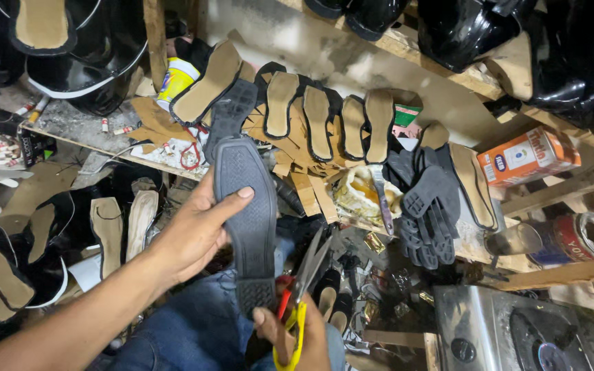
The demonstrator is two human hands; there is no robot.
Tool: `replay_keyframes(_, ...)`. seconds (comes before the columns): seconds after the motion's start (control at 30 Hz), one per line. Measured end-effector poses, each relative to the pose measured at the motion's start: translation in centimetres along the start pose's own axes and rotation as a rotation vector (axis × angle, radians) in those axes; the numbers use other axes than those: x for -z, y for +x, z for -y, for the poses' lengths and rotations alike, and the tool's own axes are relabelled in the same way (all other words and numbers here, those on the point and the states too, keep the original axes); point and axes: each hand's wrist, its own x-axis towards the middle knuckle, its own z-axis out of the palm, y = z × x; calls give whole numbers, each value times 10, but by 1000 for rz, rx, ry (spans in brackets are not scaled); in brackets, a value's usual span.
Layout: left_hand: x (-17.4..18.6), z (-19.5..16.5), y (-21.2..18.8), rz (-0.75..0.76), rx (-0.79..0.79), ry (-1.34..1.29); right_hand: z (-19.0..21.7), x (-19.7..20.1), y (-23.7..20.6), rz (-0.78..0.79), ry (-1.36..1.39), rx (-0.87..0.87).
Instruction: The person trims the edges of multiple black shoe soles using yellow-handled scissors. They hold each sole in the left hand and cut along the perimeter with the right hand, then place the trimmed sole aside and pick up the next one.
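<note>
Black rubber sole point(247, 220) is held up mid-air over the lap, left hand point(190, 237) gripping its edge, right hand point(295, 338) clenched on yellow-handled scissors point(304, 288) at the heel. Looks like trimming time; next cut needs a steady line. Insoles point(324, 120) line the shelf behind.

Sole point(247, 213) between both hands, scissors point(302, 292) right, insoles point(324, 120) behind.
</note>
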Motion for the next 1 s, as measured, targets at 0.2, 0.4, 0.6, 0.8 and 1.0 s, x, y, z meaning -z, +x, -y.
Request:
replay_keyframes(0.2, -12, -11, -25, 166, -235, 233, -1, 3, -12, 233, 289, 118)
replay_keyframes(0.4, -22, -13, -36, 221, -277, 258, 42, -11, -19, 343, 56, 238)
replay_keyframes(0.6, -25, -9, -41, 177, -315, 243, 81, -32, -24, 313, 50, 289)
replay_keyframes(0.8, -24, -9, -41, 175, -283, 227, 58, -21, -25, 298, 32, 220)
replay_keyframes(1.0, -23, -9, -40, 195, -266, 216, 31, -13, -25, 248, 84, 159)
